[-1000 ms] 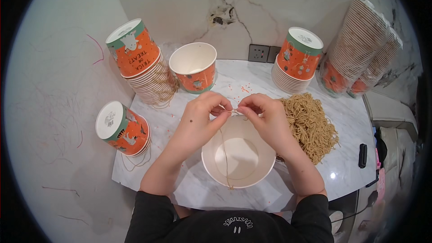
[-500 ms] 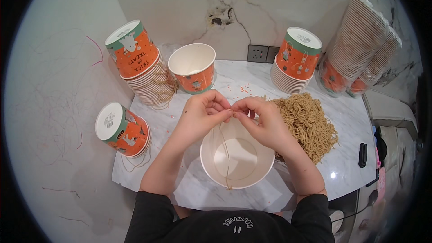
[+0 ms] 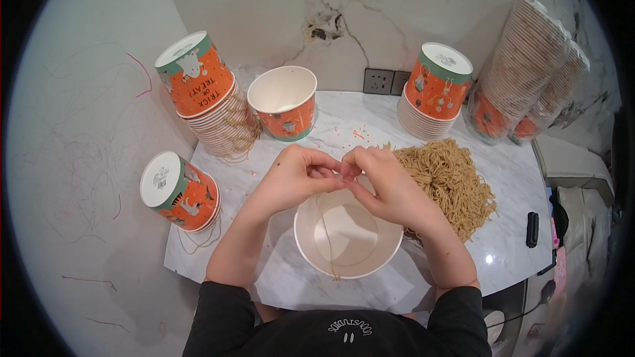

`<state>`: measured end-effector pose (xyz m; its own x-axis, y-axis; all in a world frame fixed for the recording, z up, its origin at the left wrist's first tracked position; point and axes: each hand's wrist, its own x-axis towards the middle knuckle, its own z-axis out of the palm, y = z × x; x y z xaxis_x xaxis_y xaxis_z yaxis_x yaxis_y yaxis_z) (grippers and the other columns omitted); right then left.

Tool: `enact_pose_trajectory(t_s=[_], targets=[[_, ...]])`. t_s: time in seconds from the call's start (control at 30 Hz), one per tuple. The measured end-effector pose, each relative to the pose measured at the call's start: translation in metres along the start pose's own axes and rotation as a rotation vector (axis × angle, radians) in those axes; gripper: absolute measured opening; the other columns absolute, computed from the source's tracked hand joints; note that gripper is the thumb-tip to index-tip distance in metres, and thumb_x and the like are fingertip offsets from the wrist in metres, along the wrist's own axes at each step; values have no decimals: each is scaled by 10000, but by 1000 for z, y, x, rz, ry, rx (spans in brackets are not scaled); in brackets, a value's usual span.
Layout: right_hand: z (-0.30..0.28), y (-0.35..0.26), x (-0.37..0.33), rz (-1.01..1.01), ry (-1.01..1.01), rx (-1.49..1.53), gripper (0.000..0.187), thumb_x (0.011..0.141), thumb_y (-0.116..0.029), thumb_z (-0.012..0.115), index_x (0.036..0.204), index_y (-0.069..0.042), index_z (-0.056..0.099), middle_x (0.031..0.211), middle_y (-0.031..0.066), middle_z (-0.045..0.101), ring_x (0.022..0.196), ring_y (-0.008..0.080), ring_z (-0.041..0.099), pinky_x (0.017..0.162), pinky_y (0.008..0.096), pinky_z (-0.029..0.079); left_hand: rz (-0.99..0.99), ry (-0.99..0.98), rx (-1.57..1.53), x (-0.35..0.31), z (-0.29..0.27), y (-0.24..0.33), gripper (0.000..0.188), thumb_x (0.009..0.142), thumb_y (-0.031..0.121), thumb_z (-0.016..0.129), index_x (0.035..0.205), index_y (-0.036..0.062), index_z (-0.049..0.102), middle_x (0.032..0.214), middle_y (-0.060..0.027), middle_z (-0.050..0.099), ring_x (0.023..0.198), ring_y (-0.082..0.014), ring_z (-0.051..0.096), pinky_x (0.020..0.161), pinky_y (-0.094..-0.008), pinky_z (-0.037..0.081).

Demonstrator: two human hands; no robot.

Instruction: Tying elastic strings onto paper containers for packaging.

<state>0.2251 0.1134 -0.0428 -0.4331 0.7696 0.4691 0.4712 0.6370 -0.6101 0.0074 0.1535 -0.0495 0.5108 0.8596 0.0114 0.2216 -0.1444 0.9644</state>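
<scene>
A white-lined paper bucket [image 3: 380, 241] stands upright in front of me with its mouth facing up. A thin tan cord [image 3: 325, 228] hangs across its inside, with a small knot at the near rim. Over the far rim, my left hand [image 3: 299, 175] pinches the upper part of the cord. My right hand [image 3: 382, 184] is closed in a pinch at the same spot, fingertips touching those of the left. The fingers cover the cord's end and the far rim. To the right of my right hand lies a heap of tan cords [image 3: 453, 188].
Upside-down stacks of orange buckets stand at the far left [image 3: 205, 86], left edge [image 3: 188, 192] and far right [image 3: 436, 89]. One upright bucket [image 3: 284, 102] is behind my left hand. Wrapped bucket stacks [image 3: 522, 73] lean by the wall. A black object [image 3: 532, 229] lies right.
Both hands have dipped slightly toward me and turned at the wrists, fingertips now lower by the far rim. The cord hangs slacker inside the bucket, which stays in place.
</scene>
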Motion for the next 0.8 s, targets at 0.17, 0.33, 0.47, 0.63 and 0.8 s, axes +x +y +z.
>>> enact_pose_trajectory(t_s=[0.17, 0.33, 0.47, 0.63, 0.8], targets=[[-13, 8, -3, -82, -146, -266, 82, 863, -58, 655, 944, -72, 657, 921, 74, 639, 963, 284, 602, 894, 411, 426, 68, 60, 233, -2, 0, 3, 149, 846, 44, 748, 978, -18, 779, 816, -40, 729, 711, -59, 647, 665, -215, 516], [-2, 2, -4, -90, -40, -227, 131, 832, -149, 745, 928, -82, 686, 940, 74, 634, 969, 282, 603, 883, 409, 433, -7, 75, 173, -2, 4, 5, 91, 862, 45, 751, 923, -23, 758, 796, -35, 722, 673, -49, 626, 623, -192, 485], [3, 3, -4, -42, 55, -215, 285, 774, -274, 839, 925, -80, 695, 913, 70, 632, 911, 282, 628, 821, 406, 461, -89, 38, -190, 7, 1, -2, 73, 867, 57, 759, 874, -9, 729, 773, -52, 724, 647, -67, 641, 570, -204, 466], [10, 2, -3, 7, 144, -151, 281, 780, -289, 845, 866, -63, 703, 849, 73, 645, 830, 288, 660, 734, 414, 490, -97, 22, -263, 10, 1, -7, 87, 878, 79, 767, 858, 8, 723, 778, -62, 730, 648, -72, 647, 556, -202, 452], [11, 8, -3, 48, 146, -33, 221, 808, -208, 822, 880, -27, 718, 855, 102, 675, 783, 294, 684, 682, 405, 527, -76, -1, -272, 11, -2, -4, 95, 889, 107, 757, 863, 24, 719, 782, -49, 726, 673, -63, 651, 574, -194, 458]])
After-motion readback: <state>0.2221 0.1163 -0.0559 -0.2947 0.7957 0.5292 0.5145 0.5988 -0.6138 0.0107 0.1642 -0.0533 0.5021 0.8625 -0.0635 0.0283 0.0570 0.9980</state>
